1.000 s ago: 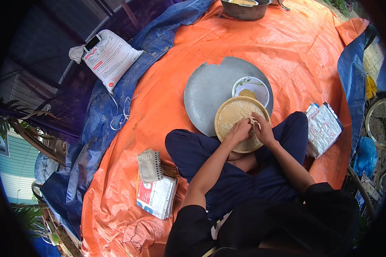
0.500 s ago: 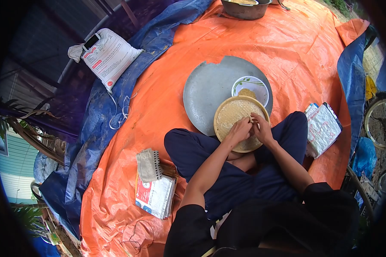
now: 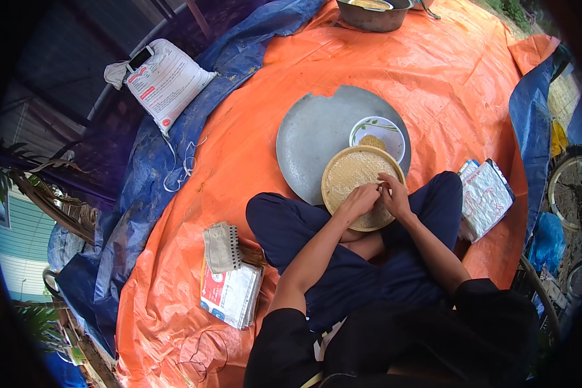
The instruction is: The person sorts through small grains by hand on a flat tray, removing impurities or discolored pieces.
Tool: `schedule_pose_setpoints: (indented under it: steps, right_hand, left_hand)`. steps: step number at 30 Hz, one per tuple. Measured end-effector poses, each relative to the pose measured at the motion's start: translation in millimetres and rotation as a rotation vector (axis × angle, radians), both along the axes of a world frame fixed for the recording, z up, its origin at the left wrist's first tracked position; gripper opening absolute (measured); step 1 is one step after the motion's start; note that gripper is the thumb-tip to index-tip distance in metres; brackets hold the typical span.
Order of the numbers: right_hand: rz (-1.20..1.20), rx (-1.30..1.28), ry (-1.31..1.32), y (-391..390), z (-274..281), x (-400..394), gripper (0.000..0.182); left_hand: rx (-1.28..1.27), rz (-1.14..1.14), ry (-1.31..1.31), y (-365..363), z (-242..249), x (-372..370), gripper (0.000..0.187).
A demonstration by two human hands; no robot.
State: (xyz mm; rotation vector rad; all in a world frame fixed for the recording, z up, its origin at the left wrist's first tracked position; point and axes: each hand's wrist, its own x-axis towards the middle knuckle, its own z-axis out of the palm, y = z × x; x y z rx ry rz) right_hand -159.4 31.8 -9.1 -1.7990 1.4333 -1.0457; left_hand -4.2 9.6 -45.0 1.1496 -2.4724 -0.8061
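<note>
A round, shallow basket (image 3: 344, 169) with a pale rim rests at my lap, its bottom covered with fine, light tan grain-like material. My left hand (image 3: 363, 199) is over the basket with its fingers curled and drawn together. Close against it, my right hand (image 3: 395, 195) is bent in a pinch, the fingertips of both hands nearly meeting. Whatever lies between the fingers is too small to make out. Just beyond the basket, a white bowl (image 3: 393, 129) with a green leaf pattern holds some brownish-yellow grain (image 3: 372, 140). Bowl and basket overlap a large grey round board (image 3: 304, 139).
An orange tarp (image 3: 239, 155) spreads beneath me, with a blue tarp (image 3: 145, 168) along its left edge. Stacked papers (image 3: 229, 291) and a spiral notebook (image 3: 221, 247) lie left; folded sacks (image 3: 488, 200) lie right. Farther off are a white sack (image 3: 168, 84) and a dark pot (image 3: 375, 18).
My fingers shift slightly over the basket, staying close together. The view tilts a little; the bowl, board and basket stay in place.
</note>
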Motion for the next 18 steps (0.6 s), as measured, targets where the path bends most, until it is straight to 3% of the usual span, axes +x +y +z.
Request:
schedule_pose_setpoints:
  steps: [3,8,10,14,18]
  right_hand:
    - [-0.016,0.004,-0.011,2.0,-2.0,-0.4,0.024]
    - [-0.075,-0.003,-0.002,-0.9,-7.6,1.4,0.017]
    - [-0.092,-0.004,0.011,-0.9,-8.2,1.7,0.016]
    - [-0.113,0.009,-0.010,-2.7,-10.1,1.0,0.014]
    - [-0.132,0.006,-0.032,-5.1,-13.3,-1.8,0.014]
  left_hand:
    - [0.145,0.117,0.069,-2.8,-3.7,-4.9,0.010]
    - [0.385,0.255,0.084,1.6,33.9,-3.1,0.013]
    - [0.206,0.161,0.087,-1.8,-0.4,-2.7,0.013]
    - [0.067,-0.008,0.055,-9.1,-1.3,2.9,0.015]
    - [0.278,0.206,0.372,-13.8,16.7,8.4,0.015]
